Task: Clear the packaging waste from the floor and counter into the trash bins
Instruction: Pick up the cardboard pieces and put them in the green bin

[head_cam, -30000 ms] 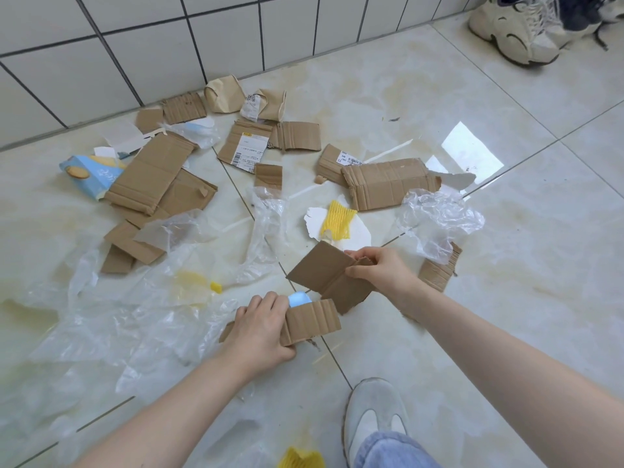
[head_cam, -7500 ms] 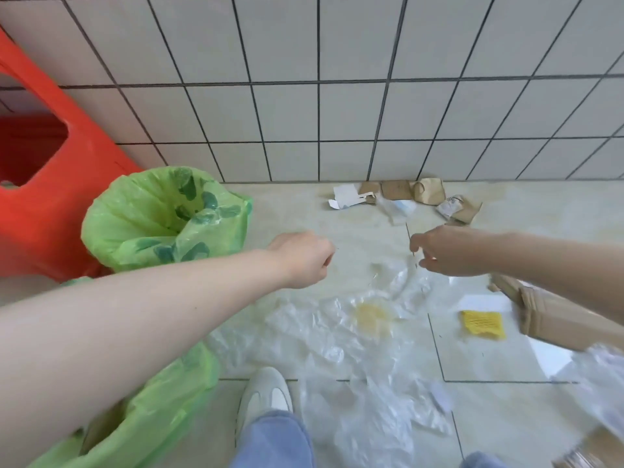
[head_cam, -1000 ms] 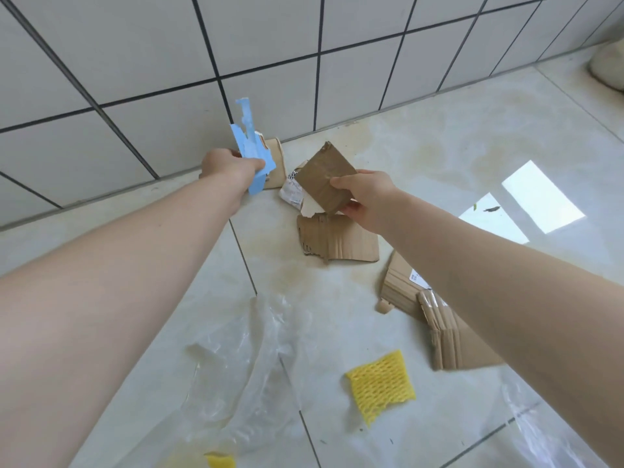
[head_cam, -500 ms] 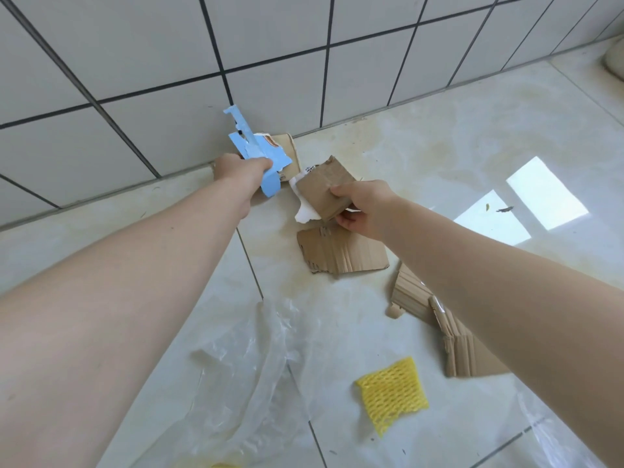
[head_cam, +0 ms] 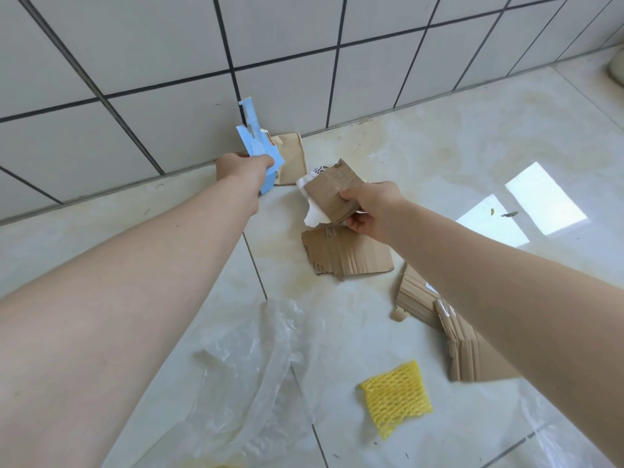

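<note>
Containers: no bin is seen in the present view; all the waste is either held in the hands or left lying on the floor [head_cam: 439, 136].
Left hand [head_cam: 241, 168]: the fingers are curled round a torn blue carton piece [head_cam: 257, 143], which is held upright near the tiled wall [head_cam: 169, 62].
Right hand [head_cam: 373, 207]: a brown cardboard scrap [head_cam: 332, 192] is pinched together with a white paper scrap [head_cam: 312, 216] between thumb and fingers, just above the floor.
Cardboard on the floor: three pieces are counted. One small folded piece [head_cam: 291, 157] is set against the wall behind the left hand; one flat torn piece [head_cam: 347, 255] is found directly below the right hand; one larger folded piece [head_cam: 452, 336] is partly hidden by the right forearm.
Yellow foam net [head_cam: 395, 396]: one, lying flat near the larger cardboard.
Clear plastic film [head_cam: 256, 363]: one crumpled sheet is spread under the left forearm; a second bit is glimpsed at the lower right corner.
Held items: three in all.
Change: half a second ago the same pieces were gripped in much the same place; thirty seconds ago far more cardboard and film was scattered about.
</note>
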{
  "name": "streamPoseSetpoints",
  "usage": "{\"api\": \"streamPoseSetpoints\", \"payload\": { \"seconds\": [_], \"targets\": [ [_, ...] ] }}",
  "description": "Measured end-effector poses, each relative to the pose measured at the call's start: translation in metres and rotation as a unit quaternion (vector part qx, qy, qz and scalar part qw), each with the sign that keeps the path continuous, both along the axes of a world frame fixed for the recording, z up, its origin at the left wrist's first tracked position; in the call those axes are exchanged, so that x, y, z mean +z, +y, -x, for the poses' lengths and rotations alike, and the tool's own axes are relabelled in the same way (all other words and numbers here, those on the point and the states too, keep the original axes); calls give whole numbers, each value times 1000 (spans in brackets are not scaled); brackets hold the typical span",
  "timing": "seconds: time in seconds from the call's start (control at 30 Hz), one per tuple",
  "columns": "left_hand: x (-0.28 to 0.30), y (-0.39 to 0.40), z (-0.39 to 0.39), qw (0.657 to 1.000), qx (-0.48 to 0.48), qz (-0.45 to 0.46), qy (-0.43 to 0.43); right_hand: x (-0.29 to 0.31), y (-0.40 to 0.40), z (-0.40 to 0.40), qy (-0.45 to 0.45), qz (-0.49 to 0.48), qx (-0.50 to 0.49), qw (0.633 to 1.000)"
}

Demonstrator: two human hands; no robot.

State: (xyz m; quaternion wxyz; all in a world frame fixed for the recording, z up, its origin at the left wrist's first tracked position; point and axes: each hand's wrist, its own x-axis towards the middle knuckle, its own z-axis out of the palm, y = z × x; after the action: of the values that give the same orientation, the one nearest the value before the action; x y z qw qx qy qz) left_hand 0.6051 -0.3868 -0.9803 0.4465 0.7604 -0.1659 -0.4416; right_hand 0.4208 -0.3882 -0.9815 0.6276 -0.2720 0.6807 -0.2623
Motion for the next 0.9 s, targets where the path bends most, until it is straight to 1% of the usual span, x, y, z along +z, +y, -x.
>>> {"api": "streamPoseSetpoints", "payload": {
  "seconds": [0.1, 0.17, 0.3, 0.43, 0.57, 0.67, 0.77, 0.9],
  "targets": [
    [-3, -5, 7, 998, -29, -9, -58, -6, 0, 0, 38, 0, -3, 999],
    [-8, -11, 9, 996, -39, -13, -78, -10, 0, 1, 52, 0, -9, 999],
    [1, -10, 20, 997, -52, 1, -63, -11, -2, 2, 38, -4, -34, 999],
    [4, -19, 23, 996, -73, 17, -53, -12, -1, 3, 41, -3, -30, 999],
    [4, -29, 24, 992, -110, -14, -66, -13, 1, 2, 64, 10, -40, 997],
    [-5, -33, 24, 985, -146, -28, -89, -13, 1, 3, 62, 5, -41, 997],
    [-5, -27, 24, 986, -130, -24, -102, -11, 1, 2, 59, -2, -31, 998],
    [0, -12, 14, 991, -84, 19, -103, -6, 5, 2, 51, 11, -19, 998]
  ]
}}
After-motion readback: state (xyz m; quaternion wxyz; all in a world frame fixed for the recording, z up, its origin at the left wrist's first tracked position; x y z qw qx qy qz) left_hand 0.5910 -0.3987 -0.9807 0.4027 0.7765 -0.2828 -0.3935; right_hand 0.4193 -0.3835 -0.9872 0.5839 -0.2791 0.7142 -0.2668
